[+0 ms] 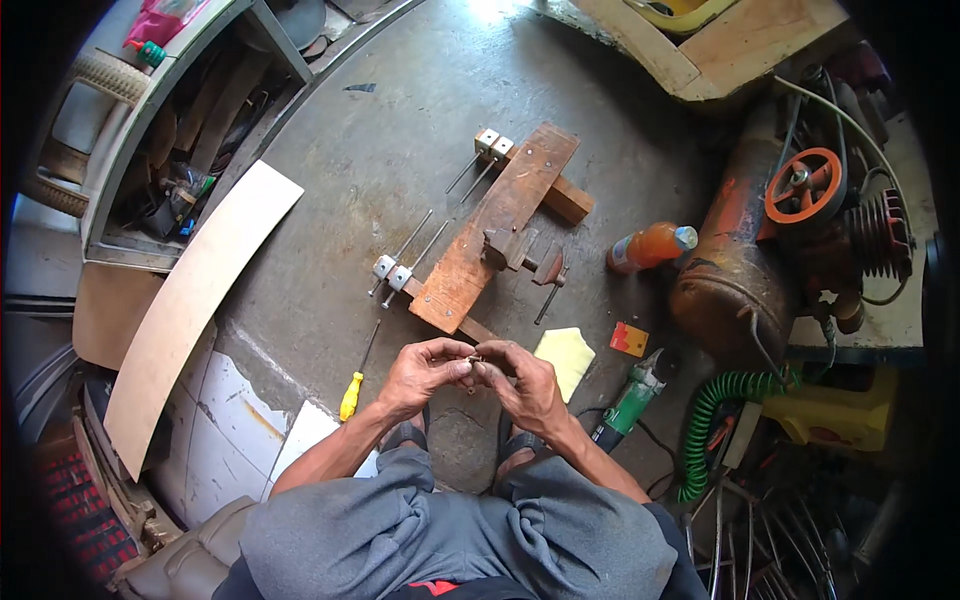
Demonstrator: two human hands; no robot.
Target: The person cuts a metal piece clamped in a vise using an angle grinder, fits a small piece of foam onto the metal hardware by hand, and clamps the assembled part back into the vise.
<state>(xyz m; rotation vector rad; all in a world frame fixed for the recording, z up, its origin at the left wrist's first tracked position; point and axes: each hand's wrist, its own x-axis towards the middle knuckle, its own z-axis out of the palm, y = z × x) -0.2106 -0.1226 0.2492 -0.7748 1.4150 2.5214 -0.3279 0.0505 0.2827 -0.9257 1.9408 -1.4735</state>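
Observation:
My left hand (422, 378) and my right hand (524, 384) meet in front of my knees, fingertips pinched together. Between them is a small metal piece (474, 360), mostly covered by the fingers; its kind cannot be made out. Just beyond lies a wooden bench block (500, 215) with a small vise (512, 250) fixed to it and threaded rods with metal blocks (392, 272) at its left side. A yellow-handled screwdriver (351, 396) rests on the floor left of my left hand. To the right of my right hand are a yellow cloth (565, 362) and a green angle grinder (628, 402).
A bottle of orange liquid (648, 247) stands beside an air compressor (745, 245) with an orange wheel. A green coiled hose (705, 430) runs down at right. At left, a long curved board (205, 310) leans near a cluttered shelf (150, 130). A small red-yellow packet (629, 339) lies near the grinder.

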